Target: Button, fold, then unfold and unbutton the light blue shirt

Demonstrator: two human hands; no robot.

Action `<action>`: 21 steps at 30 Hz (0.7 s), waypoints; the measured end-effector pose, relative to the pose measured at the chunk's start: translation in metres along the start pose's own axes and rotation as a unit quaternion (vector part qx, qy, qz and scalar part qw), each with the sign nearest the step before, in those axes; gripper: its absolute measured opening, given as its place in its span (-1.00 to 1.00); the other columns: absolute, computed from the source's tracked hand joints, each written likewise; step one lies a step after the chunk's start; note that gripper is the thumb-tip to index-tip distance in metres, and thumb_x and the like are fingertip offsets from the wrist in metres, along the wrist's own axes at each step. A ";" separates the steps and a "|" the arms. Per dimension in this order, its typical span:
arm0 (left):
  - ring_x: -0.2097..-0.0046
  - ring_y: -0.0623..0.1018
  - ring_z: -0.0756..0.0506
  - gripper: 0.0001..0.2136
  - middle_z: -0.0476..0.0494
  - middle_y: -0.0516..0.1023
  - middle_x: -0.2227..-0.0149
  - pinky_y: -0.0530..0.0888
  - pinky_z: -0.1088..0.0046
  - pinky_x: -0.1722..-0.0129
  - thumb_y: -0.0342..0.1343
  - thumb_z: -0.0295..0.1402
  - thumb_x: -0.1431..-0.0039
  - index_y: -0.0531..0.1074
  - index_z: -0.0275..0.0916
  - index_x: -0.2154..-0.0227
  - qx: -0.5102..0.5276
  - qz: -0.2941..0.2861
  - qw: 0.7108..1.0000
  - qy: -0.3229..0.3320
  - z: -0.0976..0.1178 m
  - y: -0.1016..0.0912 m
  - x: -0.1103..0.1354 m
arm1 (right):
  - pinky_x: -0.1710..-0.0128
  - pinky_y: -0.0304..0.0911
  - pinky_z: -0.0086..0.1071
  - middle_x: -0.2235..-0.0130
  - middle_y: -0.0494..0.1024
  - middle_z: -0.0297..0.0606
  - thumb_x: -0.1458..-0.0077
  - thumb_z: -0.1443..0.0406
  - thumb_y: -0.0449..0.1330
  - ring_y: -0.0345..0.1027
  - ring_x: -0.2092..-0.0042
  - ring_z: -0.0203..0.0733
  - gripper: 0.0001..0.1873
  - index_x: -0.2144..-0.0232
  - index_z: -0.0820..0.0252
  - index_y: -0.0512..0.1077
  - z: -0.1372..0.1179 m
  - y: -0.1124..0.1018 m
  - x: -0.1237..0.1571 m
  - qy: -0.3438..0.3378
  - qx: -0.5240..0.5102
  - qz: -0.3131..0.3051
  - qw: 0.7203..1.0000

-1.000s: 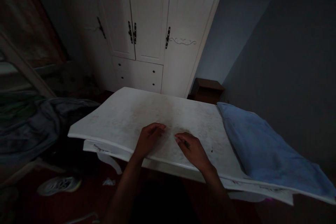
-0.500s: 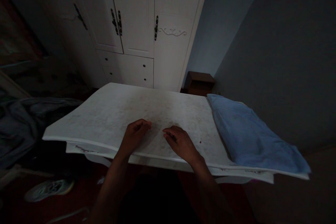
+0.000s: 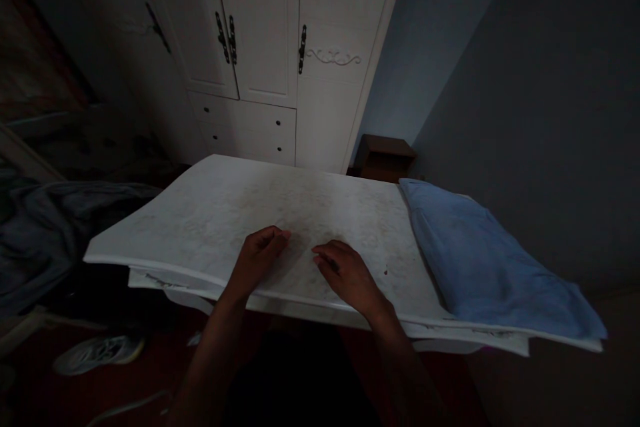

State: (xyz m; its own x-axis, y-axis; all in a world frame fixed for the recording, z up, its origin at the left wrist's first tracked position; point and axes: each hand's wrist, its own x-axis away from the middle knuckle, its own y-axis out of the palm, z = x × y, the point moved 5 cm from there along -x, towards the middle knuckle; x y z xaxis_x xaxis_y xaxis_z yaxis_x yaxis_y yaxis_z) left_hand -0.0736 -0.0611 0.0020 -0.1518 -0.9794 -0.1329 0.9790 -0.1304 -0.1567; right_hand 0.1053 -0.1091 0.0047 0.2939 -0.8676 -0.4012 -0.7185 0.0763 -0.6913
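Both hands are loosely curled over the near part of the white, smudged bench [image 3: 300, 200]. The left hand [image 3: 256, 257] has its fingers bent in, with thumb and forefinger close together; whether anything sits between them cannot be told. The right hand [image 3: 347, 273] is part open, a small gap showing between thumb and fingers, and grips nothing visible. The two sets of fingertips face each other, near but apart. Whether either hand touches the bench top is unclear. A blue cloth [image 3: 485, 257] lies over the bench's right end, well apart from the hands.

Compared with a second ago, the bench and hands sit further left in the view, while the hands keep nearly the same curled pose and the cloth remains at that end.
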 end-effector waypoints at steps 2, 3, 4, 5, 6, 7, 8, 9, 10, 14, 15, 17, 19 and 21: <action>0.49 0.29 0.04 -0.75 0.02 0.31 0.56 0.21 0.54 0.48 0.06 -0.19 -0.09 0.37 -0.28 0.54 0.037 0.002 0.999 -0.006 -0.002 0.000 -0.001 | 0.11 0.29 -0.28 0.25 0.52 -0.23 -0.23 0.32 0.08 0.37 0.18 -0.20 -0.81 0.16 0.13 0.47 0.000 0.000 0.000 0.002 0.002 0.002 1.000; 0.48 0.31 0.04 -0.80 0.01 0.34 0.54 0.23 0.53 0.47 0.04 -0.23 -0.07 0.38 -0.27 0.50 0.063 0.005 0.998 -0.009 -0.002 -0.001 -0.002 | 0.11 0.29 -0.29 0.25 0.51 -0.23 -0.23 0.32 0.08 0.37 0.18 -0.20 -0.81 0.16 0.14 0.47 0.001 0.000 0.000 0.003 0.002 0.002 1.000; 0.48 0.31 0.03 -0.84 0.00 0.37 0.52 0.24 0.53 0.47 0.03 -0.27 -0.04 0.39 -0.27 0.47 0.090 0.009 0.996 -0.010 -0.002 -0.001 -0.002 | 0.10 0.28 -0.29 0.25 0.51 -0.23 -0.23 0.32 0.09 0.37 0.18 -0.20 -0.81 0.16 0.14 0.47 0.001 0.001 0.000 0.004 0.003 0.002 1.000; 0.48 0.32 0.03 -0.87 -0.01 0.39 0.50 0.24 0.53 0.47 0.02 -0.31 0.01 0.38 -0.27 0.45 0.115 0.013 0.993 -0.011 -0.002 -0.002 -0.002 | 0.10 0.28 -0.29 0.25 0.51 -0.23 -0.23 0.32 0.09 0.37 0.18 -0.21 -0.81 0.16 0.14 0.47 0.001 0.001 0.000 0.005 0.003 0.002 1.000; 0.48 0.32 0.03 -0.89 -0.01 0.40 0.50 0.24 0.53 0.47 0.02 -0.34 0.06 0.36 -0.26 0.46 0.136 0.017 0.990 -0.011 -0.002 -0.003 -0.002 | 0.10 0.28 -0.30 0.25 0.51 -0.24 -0.23 0.32 0.09 0.37 0.18 -0.22 -0.81 0.16 0.14 0.47 0.001 0.001 0.000 0.007 0.003 0.001 1.000; 0.48 0.31 0.04 -0.91 0.00 0.40 0.51 0.23 0.54 0.47 0.02 -0.37 0.10 0.32 -0.26 0.49 0.153 0.020 0.988 -0.010 -0.001 -0.004 -0.002 | 0.10 0.28 -0.30 0.25 0.51 -0.24 -0.23 0.32 0.09 0.37 0.18 -0.22 -0.81 0.16 0.14 0.47 0.001 0.001 0.001 0.008 0.003 0.000 1.000; 0.49 0.30 0.05 -0.93 0.01 0.39 0.53 0.22 0.54 0.48 0.03 -0.38 0.13 0.28 -0.25 0.52 0.167 0.022 0.986 -0.008 -0.001 -0.004 -0.002 | 0.10 0.28 -0.30 0.26 0.51 -0.24 -0.23 0.32 0.09 0.36 0.19 -0.23 -0.81 0.16 0.15 0.47 0.001 0.001 0.001 0.009 0.003 -0.001 1.000; 0.50 0.29 0.05 -0.92 0.03 0.37 0.55 0.21 0.55 0.49 0.04 -0.39 0.15 0.25 -0.25 0.54 0.181 0.021 0.983 -0.006 -0.001 -0.005 -0.002 | 0.10 0.27 -0.30 0.26 0.51 -0.24 -0.23 0.33 0.09 0.36 0.19 -0.23 -0.81 0.16 0.16 0.47 0.001 0.000 0.001 0.010 0.002 -0.001 1.000; 0.51 0.28 0.05 -0.90 0.04 0.35 0.57 0.20 0.55 0.50 0.04 -0.39 0.15 0.22 -0.24 0.56 0.195 0.020 0.981 -0.002 -0.001 -0.005 -0.002 | 0.10 0.27 -0.30 0.26 0.51 -0.24 -0.23 0.33 0.09 0.36 0.19 -0.24 -0.81 0.16 0.18 0.47 0.001 0.000 0.000 0.009 0.000 -0.001 1.000; 0.50 0.27 0.04 -0.87 0.04 0.32 0.59 0.18 0.53 0.49 0.06 -0.39 0.13 0.17 -0.23 0.57 0.204 0.004 0.979 0.015 -0.002 -0.004 -0.003 | 0.11 0.27 -0.32 0.26 0.54 -0.25 -0.23 0.33 0.09 0.39 0.20 -0.25 -0.81 0.18 0.19 0.50 -0.002 -0.003 0.000 0.002 -0.027 -0.004 1.000; 0.50 0.27 0.04 -0.86 0.04 0.32 0.58 0.18 0.53 0.48 0.06 -0.39 0.12 0.17 -0.23 0.57 0.196 -0.004 0.980 0.019 -0.003 -0.004 -0.003 | 0.12 0.28 -0.34 0.26 0.55 -0.26 -0.23 0.33 0.10 0.40 0.20 -0.26 -0.81 0.19 0.18 0.50 -0.003 -0.004 0.001 0.001 -0.043 -0.004 0.999; 0.48 0.27 0.03 -0.85 0.04 0.32 0.58 0.19 0.52 0.47 0.07 -0.37 0.08 0.18 -0.23 0.57 0.178 -0.018 0.983 0.031 -0.003 -0.003 -0.004 | 0.16 0.30 -0.38 0.26 0.56 -0.27 -0.22 0.32 0.10 0.42 0.22 -0.29 -0.81 0.21 0.17 0.51 -0.005 -0.008 0.005 0.003 -0.080 0.001 0.997; 0.48 0.27 0.03 -0.83 0.03 0.32 0.57 0.20 0.52 0.46 0.08 -0.33 0.05 0.18 -0.23 0.58 0.154 -0.024 0.987 0.043 -0.002 -0.004 -0.005 | 0.19 0.31 -0.42 0.27 0.57 -0.27 -0.22 0.31 0.10 0.43 0.23 -0.31 -0.81 0.21 0.17 0.52 -0.009 -0.017 0.014 0.006 -0.099 0.008 0.995; 0.48 0.28 0.02 -0.80 0.03 0.32 0.58 0.22 0.51 0.45 0.10 -0.29 0.03 0.19 -0.23 0.58 0.128 -0.024 0.990 0.051 -0.001 -0.005 -0.005 | 0.22 0.31 -0.44 0.29 0.57 -0.27 -0.22 0.31 0.10 0.44 0.26 -0.32 -0.80 0.21 0.19 0.52 -0.014 -0.032 0.027 0.003 -0.091 0.007 0.996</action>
State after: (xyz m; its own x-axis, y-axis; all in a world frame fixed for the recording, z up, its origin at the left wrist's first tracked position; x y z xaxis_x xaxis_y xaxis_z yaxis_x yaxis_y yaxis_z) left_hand -0.0778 -0.0554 0.0027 -0.1993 -0.9523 -0.2312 0.9707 -0.2241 0.0865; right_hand 0.1269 -0.1414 0.0243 0.2799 -0.8702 -0.4055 -0.8251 -0.0021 -0.5650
